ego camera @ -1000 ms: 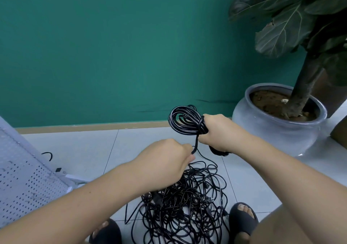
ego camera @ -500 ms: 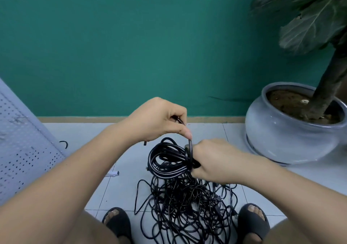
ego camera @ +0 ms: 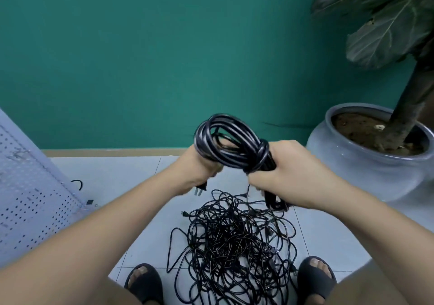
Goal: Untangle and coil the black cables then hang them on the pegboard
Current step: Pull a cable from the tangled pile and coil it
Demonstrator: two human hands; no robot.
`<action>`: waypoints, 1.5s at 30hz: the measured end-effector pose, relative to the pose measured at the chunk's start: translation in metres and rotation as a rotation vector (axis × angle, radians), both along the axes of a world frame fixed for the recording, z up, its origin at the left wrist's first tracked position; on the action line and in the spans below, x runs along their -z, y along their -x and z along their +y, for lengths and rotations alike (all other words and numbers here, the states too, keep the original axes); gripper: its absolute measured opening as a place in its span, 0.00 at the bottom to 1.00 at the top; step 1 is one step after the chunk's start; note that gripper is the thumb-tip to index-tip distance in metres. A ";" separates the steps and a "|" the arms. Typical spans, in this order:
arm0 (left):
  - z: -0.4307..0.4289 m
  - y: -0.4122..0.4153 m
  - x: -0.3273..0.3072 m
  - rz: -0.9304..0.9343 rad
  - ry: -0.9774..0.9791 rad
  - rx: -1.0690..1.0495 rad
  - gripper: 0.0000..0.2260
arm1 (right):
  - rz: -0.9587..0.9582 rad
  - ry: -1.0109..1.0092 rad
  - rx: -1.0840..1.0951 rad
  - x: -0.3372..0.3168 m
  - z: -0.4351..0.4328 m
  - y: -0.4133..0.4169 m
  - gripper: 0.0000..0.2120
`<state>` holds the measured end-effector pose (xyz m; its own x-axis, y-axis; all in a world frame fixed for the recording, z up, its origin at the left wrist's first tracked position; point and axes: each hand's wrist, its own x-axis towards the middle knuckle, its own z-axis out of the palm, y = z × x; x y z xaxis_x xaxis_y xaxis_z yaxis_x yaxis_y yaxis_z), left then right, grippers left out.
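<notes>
A coiled black cable (ego camera: 231, 140) is held up between both hands, with a wrap knotted round its right end. My right hand (ego camera: 285, 172) grips the wrapped end, and the rest of the coil hangs below that fist. My left hand (ego camera: 199, 168) reaches through the coil's loop and holds the cable's end, whose metal-pronged plug (ego camera: 200, 189) sticks out below the fist. A tangled heap of black cables (ego camera: 234, 248) lies on the floor tiles beneath my hands. The white pegboard (ego camera: 28, 187) leans at the left edge.
A grey pot (ego camera: 366, 170) with a large-leaved plant stands at the right against the green wall. My two feet in black sandals flank the heap. A black hook (ego camera: 77, 183) and a small black piece (ego camera: 89, 202) lie on the tiles by the pegboard's foot.
Both hands have risen with the coil. The left hand, which was pinching the cable end above the coil, has passed through the loop. The wrap round the coil's right end now looks tight.
</notes>
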<state>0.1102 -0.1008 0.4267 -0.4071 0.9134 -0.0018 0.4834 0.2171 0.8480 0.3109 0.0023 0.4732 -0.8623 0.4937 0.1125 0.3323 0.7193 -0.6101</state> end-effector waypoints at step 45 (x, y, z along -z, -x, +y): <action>-0.010 -0.055 -0.030 -0.406 -0.716 -0.277 0.29 | 0.514 0.363 0.031 0.030 -0.005 0.025 0.26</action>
<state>0.1650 -0.1103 0.4567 -0.7077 0.6181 0.3423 0.1224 -0.3699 0.9210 0.2854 -0.0030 0.4430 -0.7272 0.6023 0.3292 -0.0505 0.4314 -0.9007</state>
